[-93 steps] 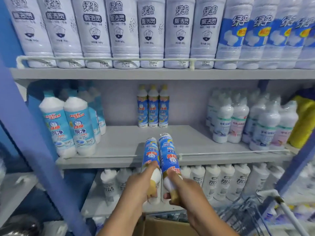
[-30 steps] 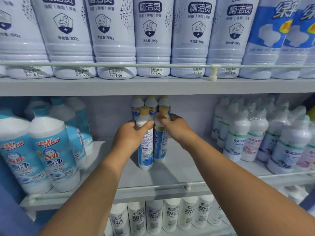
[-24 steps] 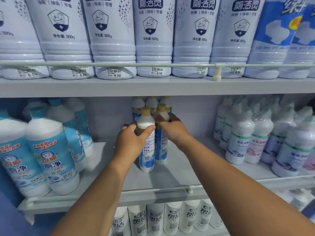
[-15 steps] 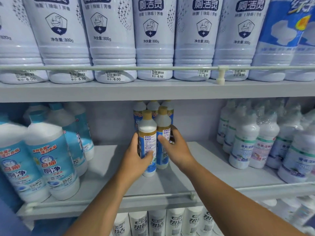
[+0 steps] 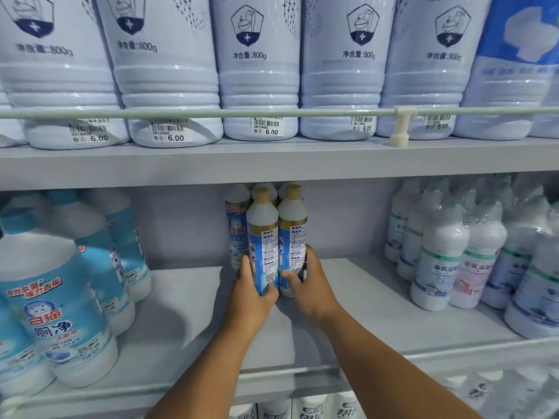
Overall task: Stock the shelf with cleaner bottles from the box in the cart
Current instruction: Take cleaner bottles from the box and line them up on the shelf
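Two slim white cleaner bottles with yellow caps and blue labels stand upright side by side on the middle shelf (image 5: 187,300). My left hand (image 5: 252,293) grips the base of the left bottle (image 5: 262,237). My right hand (image 5: 308,285) grips the base of the right bottle (image 5: 292,231). Both bottles stand just in front of a row of the same bottles (image 5: 236,225) at the shelf's back wall. The box and the cart are out of view.
Large blue-labelled bottles (image 5: 57,309) stand at the shelf's left, white shrink-wrapped bottles (image 5: 438,261) at its right. The upper shelf (image 5: 272,161) carries big white 800g bottles (image 5: 260,71) behind a guard rail (image 5: 399,125). More white bottles (image 5: 305,408) show below.
Both hands carried the two bottles up from below onto the middle shelf, pushed them back toward the rear row, and slid down from the bottle necks to their bases. The camera moved closer.
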### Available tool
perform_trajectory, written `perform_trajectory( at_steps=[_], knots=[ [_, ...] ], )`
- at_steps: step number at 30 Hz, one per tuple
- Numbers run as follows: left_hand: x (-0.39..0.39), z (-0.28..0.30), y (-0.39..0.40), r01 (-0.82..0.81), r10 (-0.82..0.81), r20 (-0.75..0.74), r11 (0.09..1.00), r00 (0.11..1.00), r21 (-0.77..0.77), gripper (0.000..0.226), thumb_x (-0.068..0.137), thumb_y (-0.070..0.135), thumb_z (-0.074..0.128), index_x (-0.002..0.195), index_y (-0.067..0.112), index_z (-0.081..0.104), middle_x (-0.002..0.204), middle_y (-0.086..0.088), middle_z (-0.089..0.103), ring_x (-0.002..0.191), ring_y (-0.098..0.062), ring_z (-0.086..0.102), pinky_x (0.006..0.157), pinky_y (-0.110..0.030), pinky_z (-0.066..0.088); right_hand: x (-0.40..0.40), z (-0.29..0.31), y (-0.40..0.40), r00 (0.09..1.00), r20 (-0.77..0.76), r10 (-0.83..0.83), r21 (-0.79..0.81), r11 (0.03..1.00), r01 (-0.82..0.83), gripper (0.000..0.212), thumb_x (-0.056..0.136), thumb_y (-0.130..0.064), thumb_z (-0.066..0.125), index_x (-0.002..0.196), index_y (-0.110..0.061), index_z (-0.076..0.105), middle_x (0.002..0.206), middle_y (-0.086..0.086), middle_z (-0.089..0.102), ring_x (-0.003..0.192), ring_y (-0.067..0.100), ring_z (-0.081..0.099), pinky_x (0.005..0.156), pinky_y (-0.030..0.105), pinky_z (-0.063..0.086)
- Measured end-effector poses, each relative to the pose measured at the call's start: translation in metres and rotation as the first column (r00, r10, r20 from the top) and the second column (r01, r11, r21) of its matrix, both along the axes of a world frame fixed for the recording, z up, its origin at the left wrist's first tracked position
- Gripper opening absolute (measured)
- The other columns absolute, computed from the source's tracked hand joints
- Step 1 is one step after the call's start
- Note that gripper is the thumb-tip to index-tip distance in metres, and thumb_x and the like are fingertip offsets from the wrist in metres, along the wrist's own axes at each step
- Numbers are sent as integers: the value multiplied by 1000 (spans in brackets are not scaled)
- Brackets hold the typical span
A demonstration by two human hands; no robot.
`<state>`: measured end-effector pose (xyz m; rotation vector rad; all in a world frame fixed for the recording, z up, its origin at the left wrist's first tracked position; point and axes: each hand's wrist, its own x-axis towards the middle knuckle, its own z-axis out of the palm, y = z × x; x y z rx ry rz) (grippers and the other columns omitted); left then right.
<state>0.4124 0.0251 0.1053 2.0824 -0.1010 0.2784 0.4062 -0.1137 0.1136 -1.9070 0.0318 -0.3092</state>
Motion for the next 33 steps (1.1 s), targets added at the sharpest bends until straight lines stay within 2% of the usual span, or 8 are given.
perform_trajectory(
  at_steps=[6, 9, 12, 16, 19, 21, 26, 33],
  knots=[
    [18, -21, -1, -21, 21, 1, 1000, 1000, -13, 84, 77, 22, 83, 141, 34, 31, 134, -1, 57, 114, -19, 62, 85, -39, 60, 14, -7, -5, 995, 84, -49, -61, 997, 54, 54, 89, -29, 68, 133, -40, 39, 130, -14, 57, 119, 5, 57, 103, 38, 53],
    [25, -19, 0, -26, 29, -38, 998, 999, 56, 61, 79, 27, 82, 130, 21, 48, 119, 0, 61, 103, -15, 61, 73, -19, 51, 14, -17, -7, 996, 84, 0, -50, 999, 4, 53, 93, -24, 63, 138, -38, 38, 132, -16, 58, 120, 3, 58, 103, 38, 53],
    [30, -20, -1, -79, 82, -15, 990, 997, 116, 48, 81, 31, 79, 121, 14, 57, 116, -2, 63, 98, -14, 59, 70, -17, 40, 17, -23, -13, 997, 81, 12, 3, 1000, -12, 53, 91, -17, 67, 135, -36, 45, 126, -19, 62, 114, -1, 61, 99, 32, 55],
    [34, -27, -4, -80, 82, -15, 992, 997, 98, 47, 79, 31, 79, 121, 23, 59, 113, 5, 65, 90, -7, 57, 62, -10, 38, 22, -27, -16, 997, 80, 4, 4, 1000, -5, 54, 88, -16, 70, 132, -38, 48, 123, -21, 62, 111, -3, 61, 98, 27, 55],
    [34, -24, -4, -107, 108, -1, 988, 994, 112, 43, 76, 32, 79, 115, 27, 60, 106, 12, 66, 86, -7, 62, 66, -17, 47, 29, -33, -16, 994, 104, -26, -5, 1000, 27, 56, 86, -26, 74, 133, -38, 48, 125, -16, 57, 113, 1, 59, 98, 29, 54],
    [36, -24, -5, -162, 159, 28, 980, 987, 118, 45, 69, 46, 80, 105, 32, 57, 100, 11, 68, 87, -11, 66, 69, -29, 56, 30, -33, -15, 993, 108, -46, -32, 998, 49, 54, 86, -27, 74, 132, -39, 48, 122, -15, 52, 111, -3, 56, 96, 22, 52],
    [41, -22, -7, -232, 218, 88, 950, 972, 208, 49, 67, 53, 78, 104, 28, 58, 104, 5, 62, 97, -18, 60, 79, -38, 56, 27, -31, -16, 989, 145, 19, 19, 1000, -22, 47, 89, -19, 70, 127, -41, 50, 117, -23, 62, 107, -6, 61, 84, 10, 51],
    [41, -25, -7, -229, 211, 99, 946, 972, 231, 39, 65, 55, 59, 95, 31, 53, 94, 8, 68, 87, -18, 63, 74, -40, 57, 33, -37, -15, 990, 137, -34, -37, 999, 39, 51, 86, -25, 72, 131, -34, 51, 120, -17, 58, 108, -1, 58, 91, 23, 54]
  ],
)
